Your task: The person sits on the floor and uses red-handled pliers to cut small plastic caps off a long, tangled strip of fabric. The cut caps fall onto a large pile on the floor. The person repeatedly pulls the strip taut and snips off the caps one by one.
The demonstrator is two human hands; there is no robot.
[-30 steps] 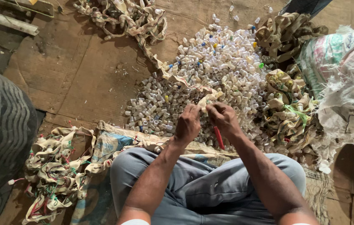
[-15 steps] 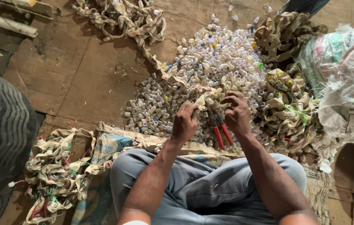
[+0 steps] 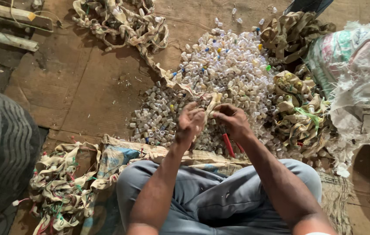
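I sit on the floor with both hands raised in front of my knees, over a large pile of small clear plastic caps point(image 3: 219, 74). My left hand point(image 3: 190, 122) pinches one end of a beige strip point(image 3: 213, 101). My right hand point(image 3: 233, 119) grips the same strip from the other side and also holds red-handled pliers point(image 3: 228, 146), whose handles hang down below the palm. A longer length of the strip trails up and left from my hands across the caps.
Tangled beige strips lie at the top left point(image 3: 124, 24), at the right of the caps point(image 3: 293, 109) and, with wires, at the lower left point(image 3: 63, 182). A tyre point(image 3: 6, 148) stands at the left. White woven sacks point(image 3: 359, 82) sit at the right. Wooden planks point(image 3: 6, 26) lie far left.
My hands have stayed over the cap pile while working the strip. The red pliers' handles have swung lower and further into sight under my right hand.
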